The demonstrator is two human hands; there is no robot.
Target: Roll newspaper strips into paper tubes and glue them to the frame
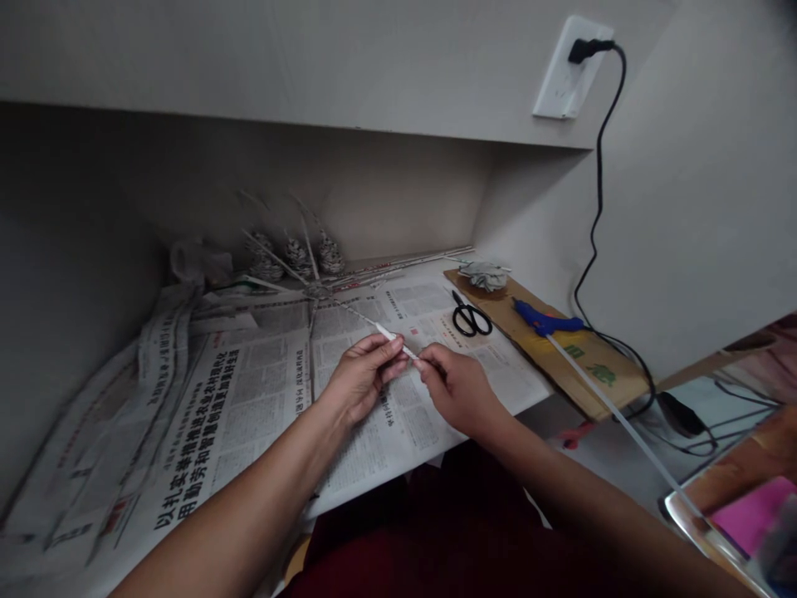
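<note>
My left hand pinches a thin rolled newspaper stick between thumb and fingers. My right hand has its fingertips closed on the lower right end of the same stick. The stick runs up and left toward a small woven paper hub, from which several paper spokes spread out. Both hands are above newspaper sheets that cover the table. Right of the hub, black-handled scissors lie on the newspaper.
A blue glue gun with a long glue stick rests on a cardboard piece, near a grey paper flower. Its black cord reaches a wall socket. Woven paper cones stand at the back, and newspaper strips lie left.
</note>
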